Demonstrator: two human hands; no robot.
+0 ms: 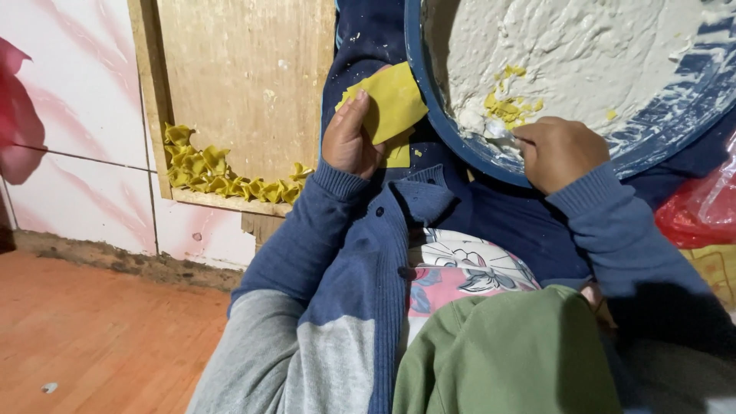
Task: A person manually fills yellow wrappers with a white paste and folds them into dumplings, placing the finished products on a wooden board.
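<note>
While the left hand [349, 142] is gripping a yellow wrapper [392, 101] flat at upper centre, the right hand [558, 152] is clenching a spoon [502, 132] in the white filling [567, 46] of the blue bowl [429, 92], lying just right of the wrapper.

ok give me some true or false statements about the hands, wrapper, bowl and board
1. The left hand holds a yellow wrapper. True.
2. The right hand is empty. False: it grips a utensil in the filling.
3. The bowl is red. False: it is blue, smeared with pale filling.
4. Folded yellow dumplings lie on the wooden board. True.
5. The dumplings sit inside the bowl. False: they are on the board, to the left.
</note>
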